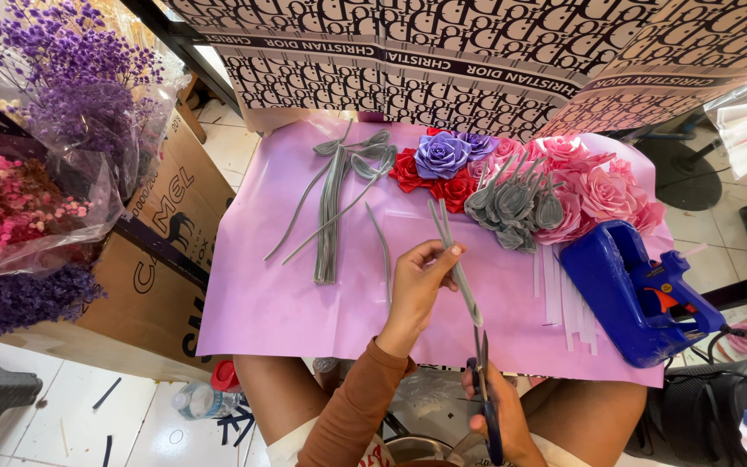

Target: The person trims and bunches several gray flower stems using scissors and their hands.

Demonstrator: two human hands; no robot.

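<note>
My left hand (417,284) pinches a thin grey stem (453,251) that stands tilted over the pink sheet (287,294). My right hand (501,422) grips blue-handled scissors (483,380) whose blades point up at the stem's lower end. Several loose grey stems and leaves (332,203) lie to the left on the sheet. Red, purple and pink paper roses (512,177) are heaped at the far side, with grey leaf pieces (516,201) on top.
A blue glue gun (633,290) rests at the sheet's right, beside white strips (564,298). Patterned wrapping paper (443,60) lies beyond. Bagged purple and pink dried flowers (36,130) and cardboard boxes (162,233) stand left. A water bottle (201,400) lies on the tiled floor.
</note>
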